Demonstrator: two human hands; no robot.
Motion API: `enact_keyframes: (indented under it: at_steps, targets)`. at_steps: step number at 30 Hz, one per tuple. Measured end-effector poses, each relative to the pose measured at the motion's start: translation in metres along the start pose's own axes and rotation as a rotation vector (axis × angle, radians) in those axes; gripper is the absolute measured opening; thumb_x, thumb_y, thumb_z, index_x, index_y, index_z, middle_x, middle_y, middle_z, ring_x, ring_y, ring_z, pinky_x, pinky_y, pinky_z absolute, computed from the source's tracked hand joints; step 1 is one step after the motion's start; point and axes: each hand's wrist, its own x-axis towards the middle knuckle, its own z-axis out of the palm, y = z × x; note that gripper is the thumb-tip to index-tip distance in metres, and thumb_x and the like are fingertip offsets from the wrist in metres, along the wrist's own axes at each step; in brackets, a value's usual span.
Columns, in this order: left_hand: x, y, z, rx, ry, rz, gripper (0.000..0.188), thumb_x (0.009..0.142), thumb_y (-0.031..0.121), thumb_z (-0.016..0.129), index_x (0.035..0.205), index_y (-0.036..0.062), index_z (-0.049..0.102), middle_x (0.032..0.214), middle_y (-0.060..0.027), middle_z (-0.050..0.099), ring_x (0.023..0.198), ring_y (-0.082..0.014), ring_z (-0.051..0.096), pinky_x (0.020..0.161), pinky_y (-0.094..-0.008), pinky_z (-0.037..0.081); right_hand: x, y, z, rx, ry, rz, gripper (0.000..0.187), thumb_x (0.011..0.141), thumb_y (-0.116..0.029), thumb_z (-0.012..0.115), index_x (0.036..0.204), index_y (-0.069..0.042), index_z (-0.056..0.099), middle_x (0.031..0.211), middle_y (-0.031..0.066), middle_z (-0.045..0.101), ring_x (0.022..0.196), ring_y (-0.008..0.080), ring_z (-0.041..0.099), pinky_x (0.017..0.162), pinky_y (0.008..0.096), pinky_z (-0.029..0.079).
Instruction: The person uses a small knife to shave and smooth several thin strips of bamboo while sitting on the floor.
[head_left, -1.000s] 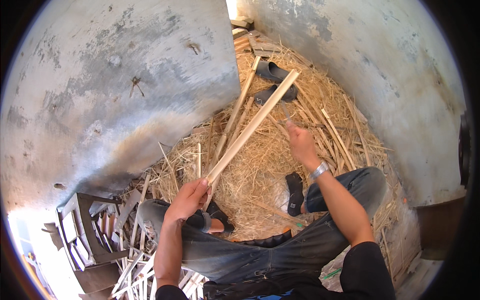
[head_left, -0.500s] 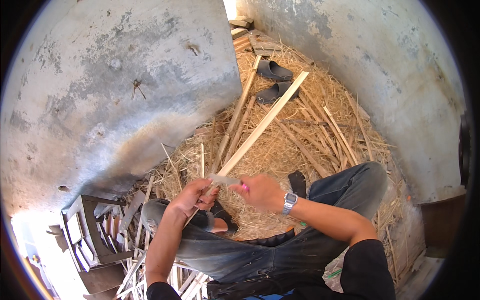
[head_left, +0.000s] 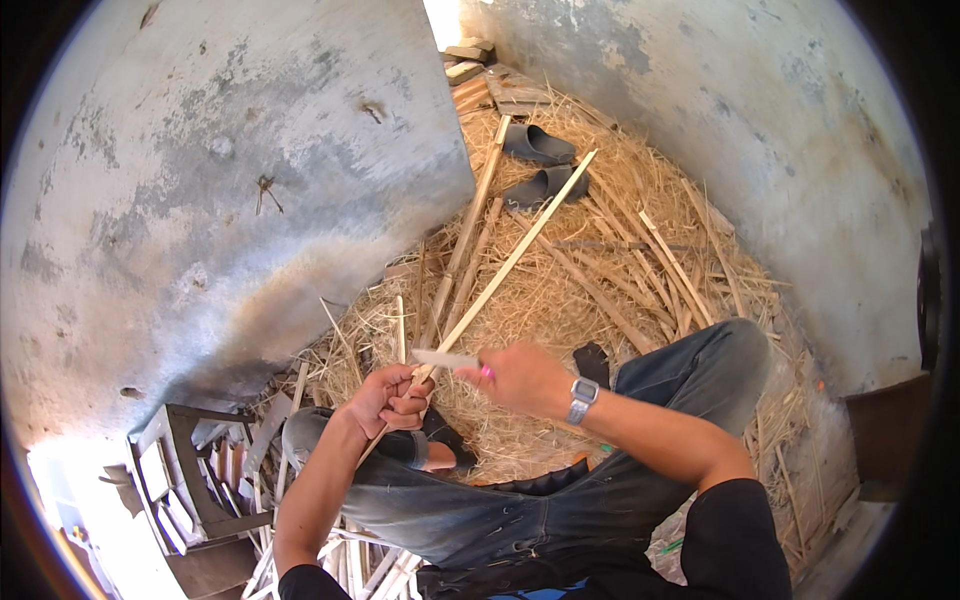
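Note:
My left hand (head_left: 388,400) is closed round the lower part of a long pale strip of split bamboo or wood (head_left: 503,270). The strip slants up and away to the right, its far end beside the sandals. In my right hand (head_left: 522,380), which wears a wristwatch, is a knife (head_left: 446,359) with a pink part at its handle. Its blade points left and lies across the strip, just above my left fingers. The blade is slightly blurred, and whether it cuts into the strip I cannot tell.
Straw-like shavings (head_left: 520,310) and several loose strips (head_left: 672,262) cover the floor between my bent legs and the walls. Two dark sandals (head_left: 540,146) lie ahead. A dark wooden frame (head_left: 190,470) stands at the left, and a plastered wall (head_left: 250,180) rises close by.
The strip has turned in my left hand, so a narrower side now shows. The knife stays at the strip, its blade now more clearly seen. The view has shifted slightly.

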Motion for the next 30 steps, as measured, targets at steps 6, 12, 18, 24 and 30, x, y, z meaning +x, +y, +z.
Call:
enact_keyframes:
  at_steps: [6,12,18,24,30]
  targets:
    - [-0.001,-0.013,-0.007,-0.049,-0.001,-0.075,0.038,0.11,0.04,0.037,0.083,0.0142,0.044,0.053,0.0087,0.031,0.038,-0.0036,0.025,0.039,-0.0216,0.022,0.049,0.16,-0.097,0.335,0.663,0.444,0.082,0.106,-0.072,0.036,0.051,-0.012,0.037,0.048,-0.0025,0.032,0.045,0.0143,0.029,0.045,0.0364,0.026]
    - [-0.008,0.001,-0.008,-0.189,-0.183,-0.028,0.039,0.11,0.04,0.036,0.08,0.0148,0.042,0.051,0.0097,0.031,0.035,-0.0031,0.025,0.04,-0.0213,0.024,0.033,0.126,-0.109,0.367,0.737,0.273,0.078,0.109,-0.061,0.045,0.056,-0.004,0.053,0.049,0.0042,0.041,0.047,0.0168,0.04,0.048,0.0406,0.033]
    - [0.0,0.01,-0.008,-0.26,-0.289,-0.1,0.039,0.109,0.04,0.035,0.08,0.0142,0.042,0.05,0.0088,0.031,0.035,-0.0037,0.025,0.043,-0.0223,0.024,-0.01,-0.008,-0.007,0.129,0.2,-0.156,0.057,0.105,-0.052,0.056,0.077,-0.003,0.066,0.055,0.018,0.056,0.049,0.0359,0.058,0.052,0.0487,0.048]
    - [0.001,0.003,-0.015,-0.228,-0.215,-0.083,0.038,0.108,0.04,0.039,0.08,0.016,0.041,0.052,0.0098,0.031,0.036,-0.0014,0.024,0.039,-0.021,0.024,0.0,0.0,-0.003,0.099,0.148,-0.014,0.061,0.108,-0.051,0.052,0.073,-0.002,0.065,0.052,0.0192,0.054,0.047,0.0374,0.056,0.049,0.0505,0.045]
    - [0.003,0.003,-0.018,-0.261,-0.233,-0.106,0.036,0.108,0.038,0.036,0.08,0.0159,0.041,0.052,0.0095,0.031,0.036,-0.0025,0.025,0.039,-0.0206,0.022,0.026,0.057,-0.059,0.236,0.371,0.121,0.066,0.111,-0.047,0.047,0.067,0.001,0.062,0.056,0.0239,0.055,0.049,0.039,0.053,0.052,0.0525,0.042]
